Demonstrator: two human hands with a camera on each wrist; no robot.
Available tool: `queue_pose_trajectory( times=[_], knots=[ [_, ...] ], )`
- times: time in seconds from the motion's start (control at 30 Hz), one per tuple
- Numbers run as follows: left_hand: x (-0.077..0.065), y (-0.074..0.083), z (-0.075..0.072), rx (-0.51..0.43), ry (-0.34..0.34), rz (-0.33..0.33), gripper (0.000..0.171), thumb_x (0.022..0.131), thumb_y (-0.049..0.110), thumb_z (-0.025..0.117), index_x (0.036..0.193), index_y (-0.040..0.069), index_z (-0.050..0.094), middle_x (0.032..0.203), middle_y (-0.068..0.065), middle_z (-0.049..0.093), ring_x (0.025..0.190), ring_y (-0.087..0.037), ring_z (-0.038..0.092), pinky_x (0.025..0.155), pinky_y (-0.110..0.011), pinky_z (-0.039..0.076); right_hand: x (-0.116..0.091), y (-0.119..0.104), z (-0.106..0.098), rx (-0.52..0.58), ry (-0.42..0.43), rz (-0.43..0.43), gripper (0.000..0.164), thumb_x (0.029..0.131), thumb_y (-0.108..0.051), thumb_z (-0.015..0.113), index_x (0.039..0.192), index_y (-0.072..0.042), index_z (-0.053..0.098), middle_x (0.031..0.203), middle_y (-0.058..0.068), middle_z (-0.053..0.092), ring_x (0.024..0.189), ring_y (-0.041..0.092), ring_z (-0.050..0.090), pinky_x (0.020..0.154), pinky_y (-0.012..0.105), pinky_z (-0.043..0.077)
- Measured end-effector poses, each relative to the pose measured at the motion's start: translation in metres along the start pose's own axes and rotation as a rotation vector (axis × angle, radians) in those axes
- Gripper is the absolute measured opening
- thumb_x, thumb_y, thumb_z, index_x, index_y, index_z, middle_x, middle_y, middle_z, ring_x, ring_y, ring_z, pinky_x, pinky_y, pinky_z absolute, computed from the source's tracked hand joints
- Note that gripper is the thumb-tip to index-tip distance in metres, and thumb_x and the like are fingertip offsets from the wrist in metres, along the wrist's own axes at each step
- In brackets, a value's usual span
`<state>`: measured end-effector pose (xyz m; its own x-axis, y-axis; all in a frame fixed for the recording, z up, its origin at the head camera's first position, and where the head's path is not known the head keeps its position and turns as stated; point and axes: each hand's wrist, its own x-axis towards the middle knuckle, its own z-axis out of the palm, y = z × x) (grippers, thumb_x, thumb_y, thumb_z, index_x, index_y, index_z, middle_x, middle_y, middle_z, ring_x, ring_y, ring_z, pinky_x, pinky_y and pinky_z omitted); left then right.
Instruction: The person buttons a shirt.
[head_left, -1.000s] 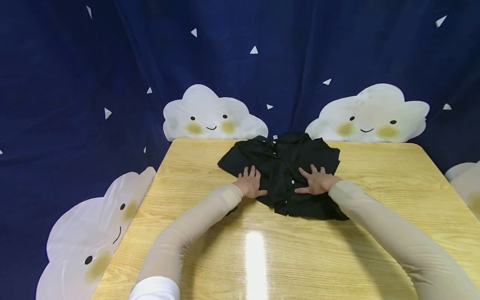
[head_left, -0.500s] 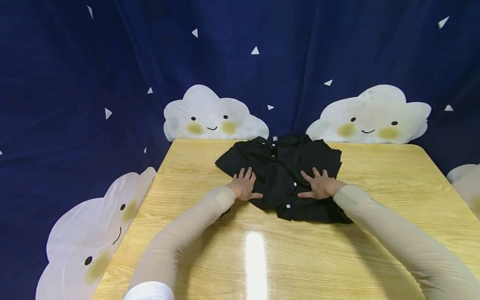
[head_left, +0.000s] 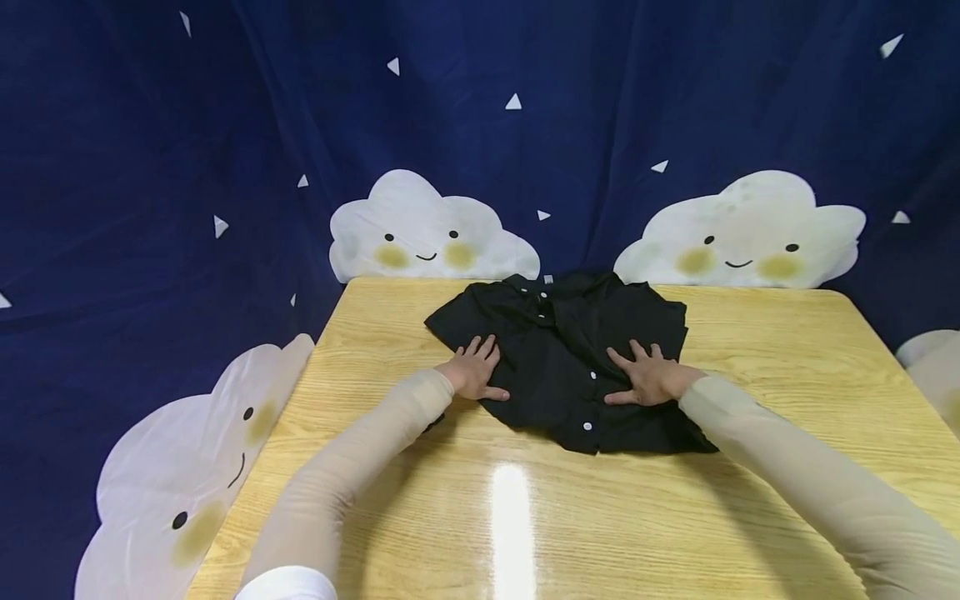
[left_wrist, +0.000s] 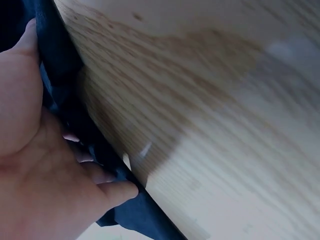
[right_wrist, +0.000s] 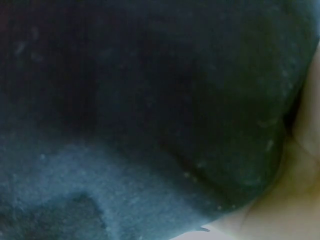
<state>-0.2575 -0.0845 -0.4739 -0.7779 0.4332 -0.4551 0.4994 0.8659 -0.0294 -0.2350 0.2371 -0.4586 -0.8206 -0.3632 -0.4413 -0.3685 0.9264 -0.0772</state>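
A black short-sleeved shirt [head_left: 555, 367] with white buttons lies spread near the far edge of the wooden table, its collar at the back. On its left part rests my left hand [head_left: 474, 371], fingers spread and pressing the cloth. My right hand [head_left: 647, 377] lies palm down on the right part, fingers spread too. In the left wrist view, the left hand [left_wrist: 55, 155] is at the edge of the dark cloth [left_wrist: 150, 215], beside bare wood. Dark fabric [right_wrist: 140, 100] fills most of the right wrist view, with a strip of the right hand [right_wrist: 280, 200] at its lower right.
The wooden table [head_left: 420, 517] has a bright light reflection near its front. Behind it hangs a dark blue curtain [head_left: 465, 125] with white triangles. Smiling clouds [head_left: 435, 217] are printed at the table's back and left sides.
The hands have moved apart, left hand to the left and right hand slightly right and nearer. The shirt's middle has spread wider and flatter, and its lower edge has come a little nearer.
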Motion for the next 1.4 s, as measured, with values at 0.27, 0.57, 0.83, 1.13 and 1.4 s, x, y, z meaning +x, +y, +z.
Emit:
queue_pose_trajectory(
  times=[0.27,0.57,0.83,1.13,1.4],
  knots=[
    [-0.008,-0.01,-0.001,-0.004,-0.021,0.042,0.095,0.087,0.067,0.044,0.152,0.01,0.005,0.157,-0.009,-0.008,0.143,-0.03,-0.004,0.112,-0.046,0.013,-0.008,0.001,0.004,-0.006,-0.01,0.005,0.102,0.08,-0.075,0.044,0.15,-0.006,0.016,0.145,0.039,0.014,0.125,0.065,0.016,0.089,0.072,0.029],
    [-0.008,-0.019,0.001,-0.031,-0.02,0.062,0.099,0.084,0.067,0.049,0.152,0.011,0.004,0.158,-0.007,-0.009,0.143,-0.029,-0.005,0.112,-0.044,0.011,-0.017,-0.002,0.005,0.014,-0.016,0.016,0.102,0.081,-0.073,0.047,0.149,-0.003,0.017,0.143,0.041,0.014,0.122,0.067,0.017,0.087,0.072,0.03],
    [-0.009,-0.024,-0.02,-0.316,-0.035,0.08,0.097,0.083,0.052,0.065,0.151,0.007,0.013,0.157,-0.012,0.002,0.143,-0.03,0.003,0.112,-0.043,0.014,-0.016,0.008,-0.007,0.086,-0.029,-0.038,0.096,0.085,-0.068,0.048,0.148,0.0,0.022,0.141,0.043,0.019,0.124,0.063,0.023,0.094,0.069,0.026],
    [-0.001,0.004,-0.022,-0.54,0.132,0.005,0.098,0.085,0.052,0.064,0.149,-0.001,0.011,0.154,-0.019,0.014,0.14,-0.034,0.017,0.109,-0.042,0.022,-0.008,0.013,-0.008,0.083,-0.002,-0.035,0.099,0.08,-0.064,0.06,0.148,-0.001,0.024,0.14,0.043,0.019,0.123,0.065,0.02,0.094,0.068,0.027],
    [-0.004,0.014,-0.011,-0.325,0.132,-0.125,0.1,0.081,0.053,0.067,0.151,0.006,0.014,0.155,-0.017,0.011,0.14,-0.039,0.011,0.107,-0.056,0.02,-0.006,0.008,-0.006,0.081,-0.021,0.018,0.108,0.076,-0.067,0.063,0.149,-0.001,0.017,0.143,0.041,0.014,0.125,0.064,0.014,0.092,0.071,0.027]
  ],
)
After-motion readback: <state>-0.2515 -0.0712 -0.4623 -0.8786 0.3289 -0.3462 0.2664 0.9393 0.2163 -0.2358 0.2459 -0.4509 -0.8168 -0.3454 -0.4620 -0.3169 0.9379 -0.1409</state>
